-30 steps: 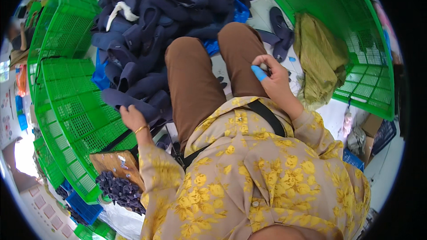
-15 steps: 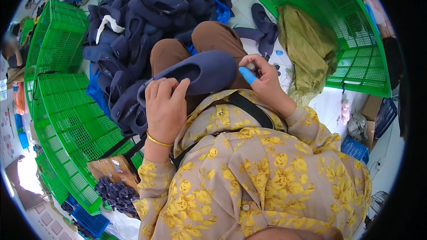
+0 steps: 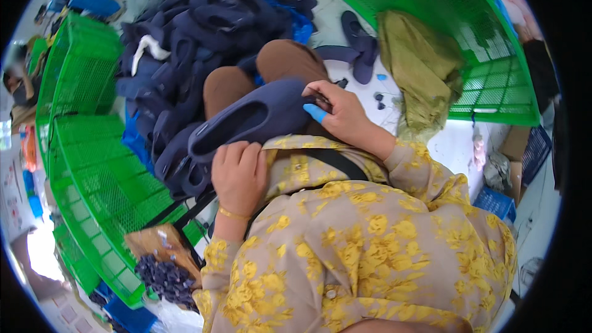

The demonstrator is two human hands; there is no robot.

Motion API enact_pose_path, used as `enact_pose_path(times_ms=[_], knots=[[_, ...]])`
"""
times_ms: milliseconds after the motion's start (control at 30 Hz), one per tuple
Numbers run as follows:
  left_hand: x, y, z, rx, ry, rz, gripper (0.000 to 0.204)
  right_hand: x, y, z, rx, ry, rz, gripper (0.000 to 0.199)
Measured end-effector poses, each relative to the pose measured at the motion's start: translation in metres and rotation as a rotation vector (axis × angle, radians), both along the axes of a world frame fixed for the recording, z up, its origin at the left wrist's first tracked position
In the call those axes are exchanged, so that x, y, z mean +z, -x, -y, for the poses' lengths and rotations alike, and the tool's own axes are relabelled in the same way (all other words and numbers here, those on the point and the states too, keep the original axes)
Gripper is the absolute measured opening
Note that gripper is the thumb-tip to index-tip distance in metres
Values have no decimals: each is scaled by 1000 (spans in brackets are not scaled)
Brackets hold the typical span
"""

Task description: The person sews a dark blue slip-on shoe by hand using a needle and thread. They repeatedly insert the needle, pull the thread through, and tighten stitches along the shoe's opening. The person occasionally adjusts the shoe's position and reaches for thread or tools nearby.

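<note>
A navy slip-on shoe (image 3: 287,108) lies tilted across my lap, its opening upward and its toe to the right. My left hand (image 3: 237,176) is closed at the shoe's near edge by the heel, fingers curled against it, a gold bangle on the wrist. At the toe is my right hand (image 3: 345,114), with a blue cover (image 3: 315,112) on its thumb. Its thumb and index finger are bent toward each other beside the toe. Something small and dark shows between them, too unclear to name.
A large heap of navy shoes (image 3: 185,43) rises beyond my knees, a white strip (image 3: 148,51) on it. Green crates (image 3: 92,166) stand at left, another green crate (image 3: 493,80) at right beside an olive sack (image 3: 416,65). Loose shoes (image 3: 361,49) lie on the floor. A wooden board (image 3: 157,243) is lower left.
My right hand has moved left onto the shoe's toe. My left hand has slid down from the opening's rim to the near edge. The shoe has turned slightly, and the view has shifted.
</note>
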State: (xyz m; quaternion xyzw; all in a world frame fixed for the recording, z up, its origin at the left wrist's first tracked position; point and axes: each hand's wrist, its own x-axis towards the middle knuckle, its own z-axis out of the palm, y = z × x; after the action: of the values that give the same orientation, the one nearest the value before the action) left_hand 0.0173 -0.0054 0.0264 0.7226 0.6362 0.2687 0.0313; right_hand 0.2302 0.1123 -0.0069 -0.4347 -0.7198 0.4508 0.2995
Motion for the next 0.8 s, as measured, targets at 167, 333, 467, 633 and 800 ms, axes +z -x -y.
enact_pose_path(times_ms=[167,333,467,633,800], knots=[[13,-6,-31,53,-53,-154,23,-35,-43,-18,-279,200,-105,12],[-16,12,-46,13,167,-206,16,-132,-144,-10,-765,680,-59,21],[-32,33,-36,162,236,-275,26,-226,-220,3,-1071,812,108,28],[-36,52,-37,151,297,-361,24,-314,-265,6,-1039,615,599,28],[-40,60,-48,193,308,-262,25,-370,-269,-29,-885,705,771,26]])
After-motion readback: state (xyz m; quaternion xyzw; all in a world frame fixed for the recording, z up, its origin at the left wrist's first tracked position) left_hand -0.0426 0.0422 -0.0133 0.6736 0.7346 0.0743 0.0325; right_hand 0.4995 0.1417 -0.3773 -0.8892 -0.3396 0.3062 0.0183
